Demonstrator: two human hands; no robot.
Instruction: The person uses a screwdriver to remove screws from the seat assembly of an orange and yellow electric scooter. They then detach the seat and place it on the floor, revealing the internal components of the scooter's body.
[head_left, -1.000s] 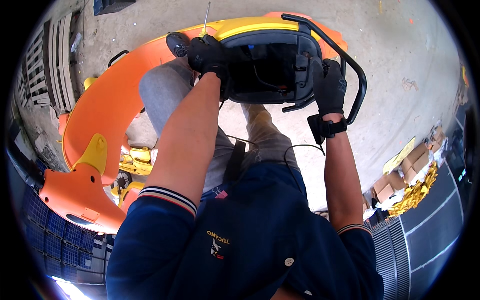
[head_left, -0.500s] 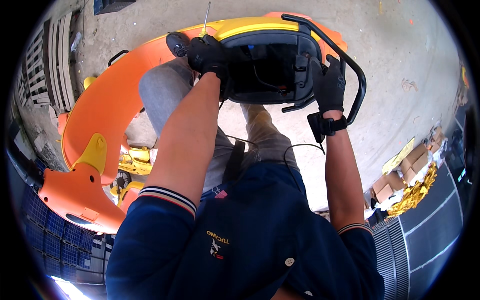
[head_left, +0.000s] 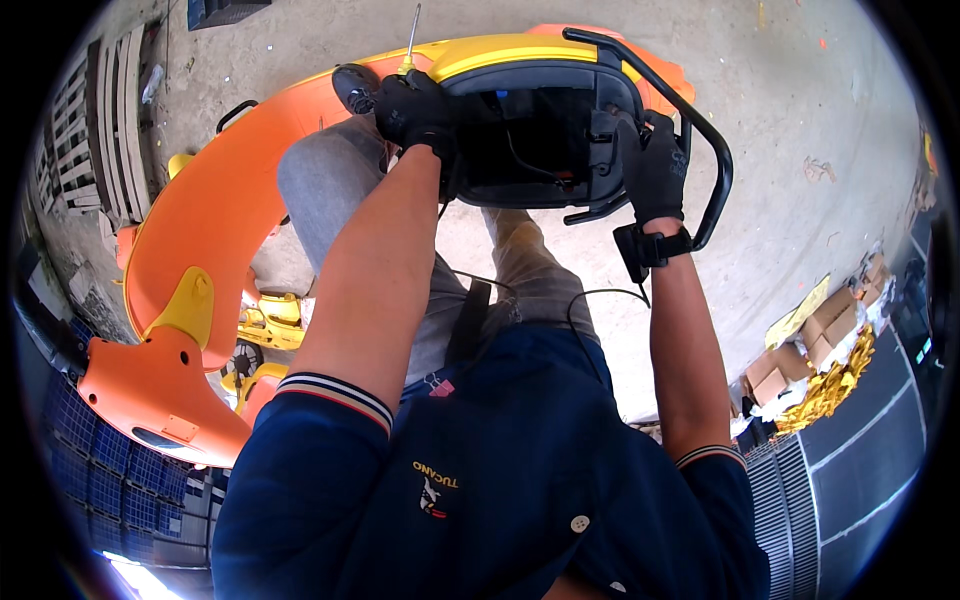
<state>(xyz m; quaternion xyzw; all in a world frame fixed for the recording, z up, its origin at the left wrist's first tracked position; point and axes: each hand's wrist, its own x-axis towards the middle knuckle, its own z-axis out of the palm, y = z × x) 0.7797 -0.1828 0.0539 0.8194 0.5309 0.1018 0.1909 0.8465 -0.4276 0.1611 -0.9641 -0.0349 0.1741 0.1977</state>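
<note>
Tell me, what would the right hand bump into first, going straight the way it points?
Likely the orange shell just beyond the right hand, with the black tubular bar next; depth is unclear, so the bar might come first.

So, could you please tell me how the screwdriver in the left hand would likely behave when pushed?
The screwdriver is probably stiff, as its metal shaft looks straight. Being slim, it is likely fairly light. Slipping seems unlikely while the gloved left hand closes around its yellow handle.
</note>
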